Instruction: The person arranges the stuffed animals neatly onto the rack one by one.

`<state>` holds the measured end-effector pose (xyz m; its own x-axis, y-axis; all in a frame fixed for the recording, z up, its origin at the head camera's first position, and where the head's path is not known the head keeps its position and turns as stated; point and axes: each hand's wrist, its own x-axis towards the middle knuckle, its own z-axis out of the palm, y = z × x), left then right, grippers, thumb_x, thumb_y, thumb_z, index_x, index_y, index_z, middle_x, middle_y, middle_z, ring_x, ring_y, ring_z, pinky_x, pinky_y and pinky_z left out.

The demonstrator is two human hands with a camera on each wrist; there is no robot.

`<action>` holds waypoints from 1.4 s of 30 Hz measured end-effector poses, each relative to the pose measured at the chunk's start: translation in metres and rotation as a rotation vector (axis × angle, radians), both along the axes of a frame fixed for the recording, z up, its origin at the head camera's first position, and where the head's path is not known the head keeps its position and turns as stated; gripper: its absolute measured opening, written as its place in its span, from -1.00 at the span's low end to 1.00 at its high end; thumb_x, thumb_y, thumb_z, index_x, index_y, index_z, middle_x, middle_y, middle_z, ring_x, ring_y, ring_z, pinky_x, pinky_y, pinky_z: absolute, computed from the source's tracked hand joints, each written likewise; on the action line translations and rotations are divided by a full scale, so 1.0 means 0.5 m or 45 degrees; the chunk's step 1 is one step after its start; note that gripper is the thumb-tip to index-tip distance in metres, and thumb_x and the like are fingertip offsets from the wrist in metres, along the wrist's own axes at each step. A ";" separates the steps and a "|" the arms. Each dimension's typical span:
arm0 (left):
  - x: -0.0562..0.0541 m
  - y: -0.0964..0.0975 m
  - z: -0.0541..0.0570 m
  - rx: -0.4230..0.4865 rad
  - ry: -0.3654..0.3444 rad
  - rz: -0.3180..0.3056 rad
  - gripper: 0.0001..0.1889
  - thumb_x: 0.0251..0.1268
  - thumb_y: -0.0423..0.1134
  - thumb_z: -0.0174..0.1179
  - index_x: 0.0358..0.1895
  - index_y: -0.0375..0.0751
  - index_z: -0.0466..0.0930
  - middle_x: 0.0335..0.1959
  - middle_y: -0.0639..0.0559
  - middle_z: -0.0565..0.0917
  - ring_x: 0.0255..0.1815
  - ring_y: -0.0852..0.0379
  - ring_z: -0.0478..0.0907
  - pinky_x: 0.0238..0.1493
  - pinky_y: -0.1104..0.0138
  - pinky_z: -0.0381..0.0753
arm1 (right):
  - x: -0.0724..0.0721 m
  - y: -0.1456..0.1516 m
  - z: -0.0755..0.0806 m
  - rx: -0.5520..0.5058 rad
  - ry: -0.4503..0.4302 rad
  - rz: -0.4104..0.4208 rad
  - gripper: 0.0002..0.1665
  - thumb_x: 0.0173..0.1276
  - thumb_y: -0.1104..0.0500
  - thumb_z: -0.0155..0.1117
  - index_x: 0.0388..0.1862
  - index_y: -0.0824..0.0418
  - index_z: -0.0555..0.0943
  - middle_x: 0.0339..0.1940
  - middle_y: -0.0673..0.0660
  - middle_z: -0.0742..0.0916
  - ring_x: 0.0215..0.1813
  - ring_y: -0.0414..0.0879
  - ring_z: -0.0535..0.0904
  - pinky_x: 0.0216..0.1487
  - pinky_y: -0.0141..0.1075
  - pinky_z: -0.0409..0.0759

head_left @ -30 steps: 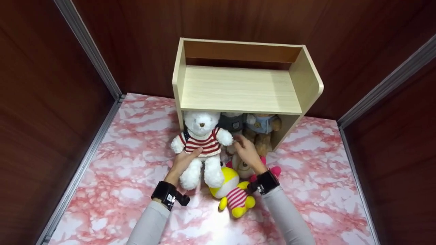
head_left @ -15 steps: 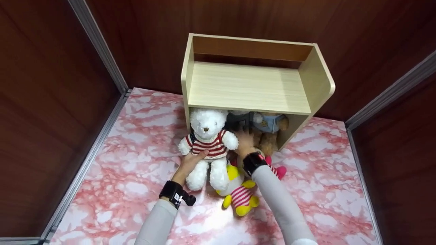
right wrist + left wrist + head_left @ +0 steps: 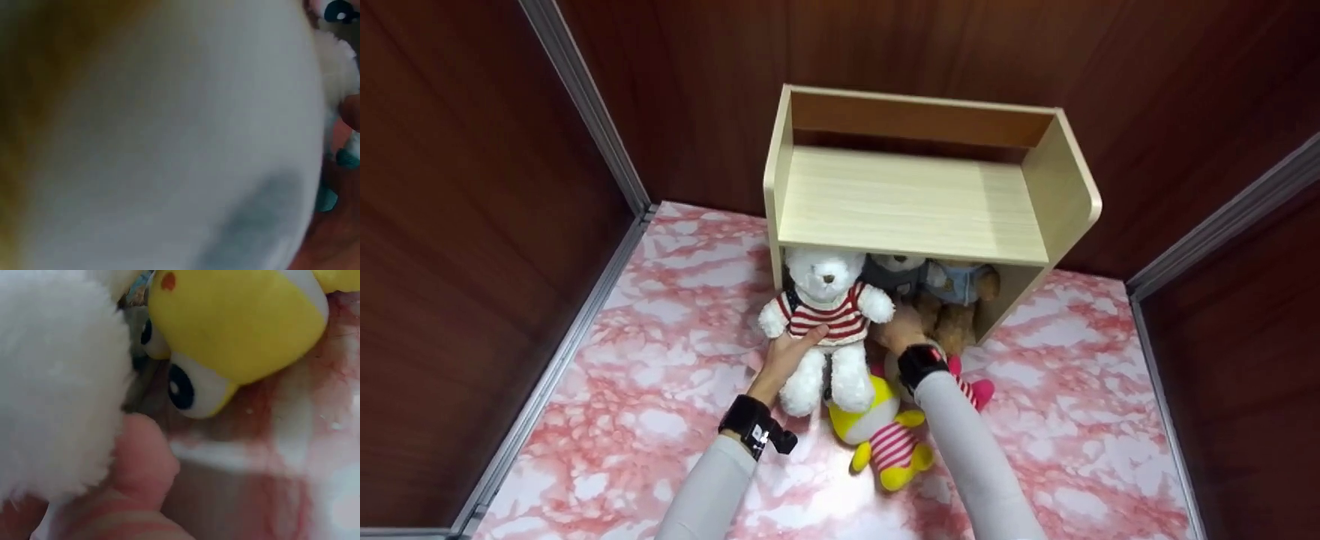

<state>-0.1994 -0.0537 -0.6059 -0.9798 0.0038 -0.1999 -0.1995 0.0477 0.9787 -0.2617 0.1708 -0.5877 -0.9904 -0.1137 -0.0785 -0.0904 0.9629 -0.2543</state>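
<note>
A white teddy bear (image 3: 840, 311) in a red-and-cream striped sweater leans upright at the left front of the shelf's lower compartment. My left hand (image 3: 786, 361) holds it at the waist, thumb across the front. My right hand (image 3: 901, 330) reaches into that compartment, beside the white bear and below a plush in dark grey clothes (image 3: 896, 277). Its fingers are mostly hidden in shadow. In the right wrist view, a blurred pale surface (image 3: 185, 129) covers most of the picture, with parts of the hand (image 3: 332, 236) and small white and teal pieces at the right edge.
The pale wooden shelf (image 3: 915, 202) stands against a brown wall. A brown bear in light blue (image 3: 960, 285) sits at lower right inside. A yellow plush (image 3: 892, 446) lies on the pink marbled surface (image 3: 645, 420), near a plush with pink limbs (image 3: 981, 391).
My right hand has moved from beside the white bear's paw deeper into the lower compartment. The left hand keeps hold of the bear. The head view has shifted slightly.
</note>
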 end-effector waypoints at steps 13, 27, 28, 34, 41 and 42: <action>-0.141 0.066 0.069 -0.443 0.020 0.068 -0.37 0.35 0.10 0.31 0.23 -0.40 0.61 0.23 -0.38 0.63 0.31 -0.27 0.53 0.37 0.06 0.47 | 0.003 0.009 -0.018 0.008 0.135 -0.003 -0.46 0.63 -0.18 -0.03 0.33 0.07 0.60 0.04 0.41 0.69 -0.04 0.38 0.68 -0.12 0.25 0.66; -0.212 0.103 0.038 -0.779 0.046 0.285 -0.61 0.56 -0.09 0.13 0.03 -0.40 0.70 -0.06 -0.38 0.74 0.03 -0.34 0.67 0.05 -0.09 0.62 | 0.002 0.010 -0.013 0.021 -0.036 -0.103 -0.34 0.51 -0.19 0.15 0.49 0.01 0.47 0.33 0.49 0.51 0.22 0.41 0.56 0.10 0.35 0.56; -0.214 0.101 0.034 -0.762 0.099 0.296 -0.63 0.55 -0.12 0.13 0.00 -0.43 0.69 -0.10 -0.40 0.74 0.01 -0.35 0.67 0.04 -0.09 0.62 | 0.002 0.011 -0.014 0.021 -0.035 -0.106 -0.33 0.51 -0.22 0.15 0.49 0.00 0.46 0.34 0.50 0.50 0.24 0.42 0.54 0.11 0.36 0.54; -0.225 0.076 0.004 -0.655 0.319 0.209 -0.65 0.55 -0.22 0.13 0.06 -0.53 0.61 -0.09 -0.48 0.71 0.04 -0.39 0.65 0.12 -0.09 0.60 | 0.014 0.012 -0.018 0.016 -0.051 -0.073 -0.34 0.48 -0.26 0.23 0.45 -0.04 0.49 0.37 0.51 0.49 0.33 0.40 0.44 0.22 0.37 0.44; -0.239 0.092 0.014 -1.019 0.094 -0.144 -0.47 0.68 0.01 -0.13 0.02 -0.42 0.66 -0.05 -0.35 0.73 -0.03 -0.28 0.71 0.01 -0.02 0.69 | 0.000 0.029 -0.007 0.009 -0.145 -0.072 -0.33 0.49 -0.26 0.21 0.50 -0.11 0.44 0.45 0.50 0.40 0.45 0.40 0.31 0.29 0.40 0.34; -0.240 0.097 0.020 -1.014 0.084 -0.156 -0.46 0.67 0.01 -0.13 -0.01 -0.42 0.67 -0.06 -0.35 0.73 -0.04 -0.28 0.71 0.00 -0.02 0.69 | -0.001 0.033 -0.006 0.014 -0.139 -0.079 -0.32 0.49 -0.26 0.21 0.51 -0.12 0.43 0.48 0.51 0.37 0.47 0.42 0.29 0.31 0.43 0.30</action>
<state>-0.3193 -0.0054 -0.5959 -0.9916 -0.0068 -0.1294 -0.0902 0.7533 0.6515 -0.2621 0.1874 -0.5905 -0.9810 -0.0511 -0.1869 -0.0031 0.9686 -0.2487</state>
